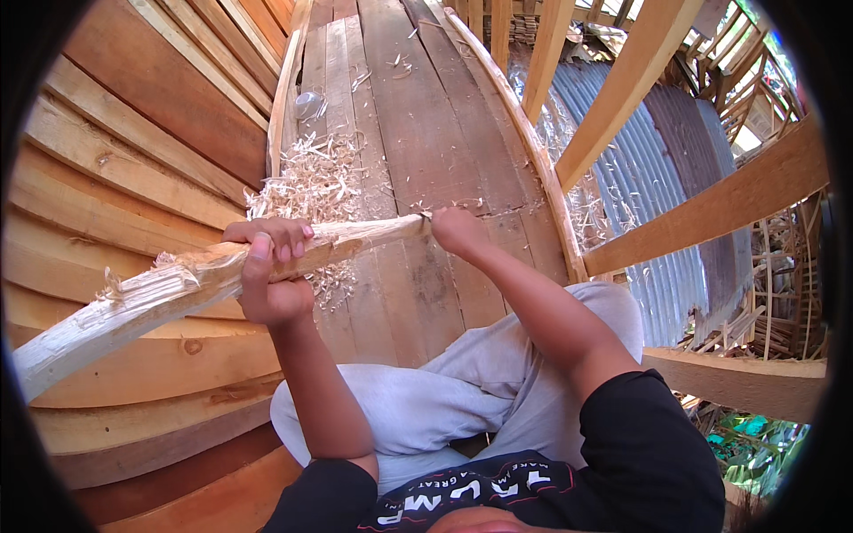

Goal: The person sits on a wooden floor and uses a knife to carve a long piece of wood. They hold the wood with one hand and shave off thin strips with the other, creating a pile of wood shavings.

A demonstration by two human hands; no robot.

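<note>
A long, pale wooden pole (209, 275), partly stripped and rough with curled slivers, slants across in front of me from the lower left to a thinner end near the middle. My left hand (275, 275) is wrapped round it, thumb up, at the thicker part. At the thin end my right hand (458, 231) is closed in a fist; a small dark bit shows beside its fingers, too small to name. Whether that fist also grips the pole itself is hidden. A heap of wood shavings (311, 182) lies on the plank floor (426, 115) beyond the pole.
A plank wall (142, 169) rises close on the left. A small clear cup-like item (308, 106) lies by the shavings. On the right, a raised wooden edge (533, 142) and slanted posts (622, 98) border the floor, with corrugated metal sheets (653, 178) below. My crossed legs (400, 404) are underneath.
</note>
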